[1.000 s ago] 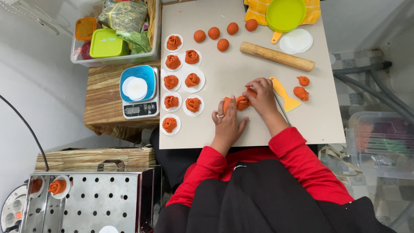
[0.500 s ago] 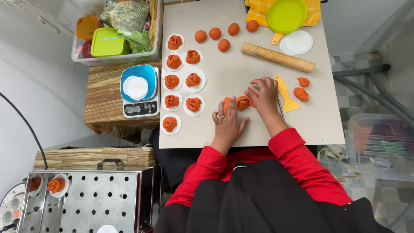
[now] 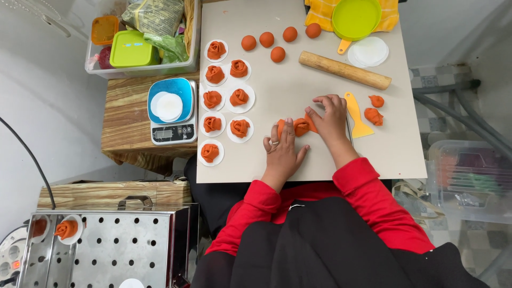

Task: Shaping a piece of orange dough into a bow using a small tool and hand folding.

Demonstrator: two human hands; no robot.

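The person sits at a beige board (image 3: 320,154) and works on one strip of orange dough (image 3: 300,127) lying near the middle of it. The left hand (image 3: 282,152) lies flat, fingers stretched and together, with the fingertips pressing the left end of the strip. The right hand (image 3: 332,118) is at 2 o'clock from the left one, its fingers bent down on the right end; it clamps nothing, it only presses. The middle of the strip shows between the hands, the ends are covered.

At 9 o'clock from the hands I count eight finished dough roses (image 3: 239,128), each on a white round paper, in two columns. At 12 o'clock lie five smooth dough balls (image 3: 277,54). At 3 o'clock are two small dough lumps (image 3: 374,115) and one yellow scraper (image 3: 357,117), just beside the right hand. One wooden rolling pin (image 3: 344,70) lies above them, tilted. One green pan (image 3: 354,18) is cut off by the top edge, with one stack of white papers (image 3: 369,51) beside it.

Left of the board stands one blue scale (image 3: 170,112) with papers on it. At 7 o'clock, one metal steamer tray (image 3: 106,245) holds one rose fully visible; another is half hidden at the edge.
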